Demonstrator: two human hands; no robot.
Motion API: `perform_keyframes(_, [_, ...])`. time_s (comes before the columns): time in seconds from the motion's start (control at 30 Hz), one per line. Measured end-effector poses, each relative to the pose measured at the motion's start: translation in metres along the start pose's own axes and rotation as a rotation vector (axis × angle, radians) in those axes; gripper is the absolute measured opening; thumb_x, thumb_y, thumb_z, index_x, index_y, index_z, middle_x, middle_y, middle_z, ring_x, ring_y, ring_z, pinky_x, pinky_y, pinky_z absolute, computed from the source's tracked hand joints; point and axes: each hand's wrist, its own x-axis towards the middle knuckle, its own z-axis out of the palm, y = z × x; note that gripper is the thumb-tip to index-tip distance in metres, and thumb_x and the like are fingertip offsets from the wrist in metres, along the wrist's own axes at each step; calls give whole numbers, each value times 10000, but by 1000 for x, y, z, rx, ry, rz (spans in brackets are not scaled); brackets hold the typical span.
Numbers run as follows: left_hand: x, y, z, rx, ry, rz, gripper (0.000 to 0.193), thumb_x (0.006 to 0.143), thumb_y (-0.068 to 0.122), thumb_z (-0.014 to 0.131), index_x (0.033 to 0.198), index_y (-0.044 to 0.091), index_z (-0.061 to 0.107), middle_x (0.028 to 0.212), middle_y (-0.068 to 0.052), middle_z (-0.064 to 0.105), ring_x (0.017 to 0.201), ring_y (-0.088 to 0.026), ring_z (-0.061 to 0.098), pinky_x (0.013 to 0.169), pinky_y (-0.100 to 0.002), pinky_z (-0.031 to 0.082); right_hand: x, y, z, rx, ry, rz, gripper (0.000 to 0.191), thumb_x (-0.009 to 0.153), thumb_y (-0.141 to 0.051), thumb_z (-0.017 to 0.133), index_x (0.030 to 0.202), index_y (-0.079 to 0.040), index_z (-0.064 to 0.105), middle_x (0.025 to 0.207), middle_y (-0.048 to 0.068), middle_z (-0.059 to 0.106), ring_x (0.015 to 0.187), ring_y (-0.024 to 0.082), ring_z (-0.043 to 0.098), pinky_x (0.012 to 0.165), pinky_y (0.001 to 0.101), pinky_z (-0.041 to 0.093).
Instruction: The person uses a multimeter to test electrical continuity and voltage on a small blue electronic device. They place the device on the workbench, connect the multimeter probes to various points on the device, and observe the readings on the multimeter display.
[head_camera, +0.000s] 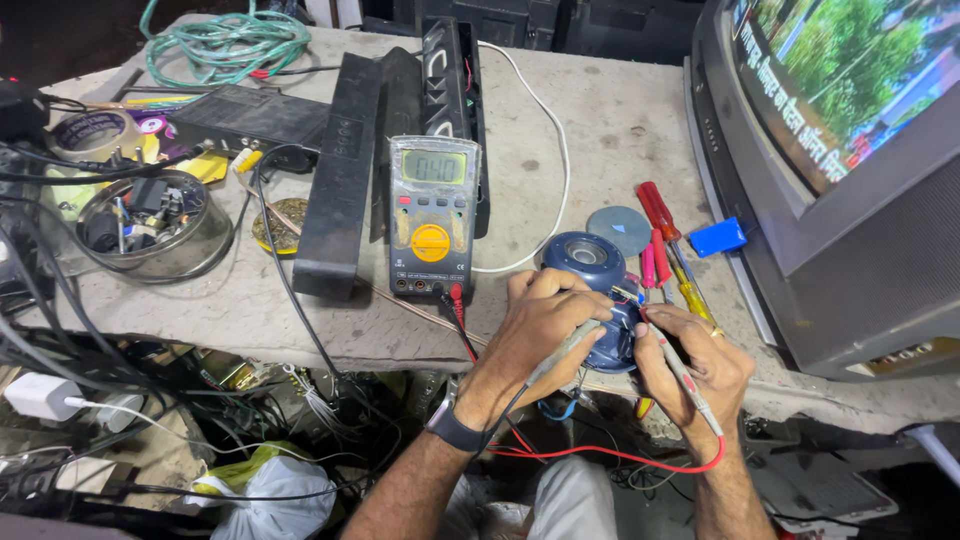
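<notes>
Both probes on the blue speaker (597, 300): your left hand (535, 335) closed around the black probe (563, 350), your right hand (700, 365) pinching the red probe (682, 372); speaker sits between them, multimeter (432, 215) just beyond

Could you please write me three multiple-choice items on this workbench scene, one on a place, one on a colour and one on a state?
1. Where does the multimeter lie?
A. On the bench, above the hands
B. On top of the television
C. Inside the metal bowl

2. What colour is the probe lead in the right hand?
A. Green
B. Red
C. White

3. What is the television screen doing?
A. It is dark
B. It is cracked
C. It shows a picture

Answers:
1 A, it rests flat against a long black casing.
2 B, a red wire loops below the wrist.
3 C, green scenery shows.
</notes>
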Motion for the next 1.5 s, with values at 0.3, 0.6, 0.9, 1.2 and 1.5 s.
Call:
perform_keyframes(0.3, [40,0,33,-164,-35,49,229,905,0,766,1119,24,687,1152,-122,729,1141,-309,662,1005,-405,521,4,46,-23,64,174,-58,207,887,-7,763,1082,2,694,1044,173,751,966,282,774,889,357,627])
perform_keyframes(0.6, [17,14,79,14,-65,-36,240,909,1,800,1125,65,717,1220,-52,749,1160,-255,618,1116,-366,391,-57,93,-36,103,205,29,264,943,-75,791,1164,-2,666,1104,176,758,1000,267,779,849,308,626])
perform_keyframes(0.9, [37,20,93,14,19,36,195,894,88,777,1079,80,717,1166,-38,754,1143,-275,627,1053,-422,358,-2,130,-61,715,20,228,265,960,-64,793,1197,1,694,1153,87,732,1037,125,695,927,273,578])
perform_keyframes(1.2, [46,18,92,-40,13,8,218,889,59,784,1093,80,708,1171,-41,754,1126,-273,633,1049,-391,400,10,138,-51,688,-54,292,248,1013,-180,728,1195,-14,696,1110,53,742,971,92,668,881,257,557])
perform_keyframes(1.5, [53,33,119,48,-79,-53,214,903,-34,800,1096,-4,716,1194,-102,734,1157,-251,583,1054,-371,425,-10,154,-53,479,83,202,201,1082,-160,682,1246,-46,704,1133,84,774,977,126,764,896,245,622])
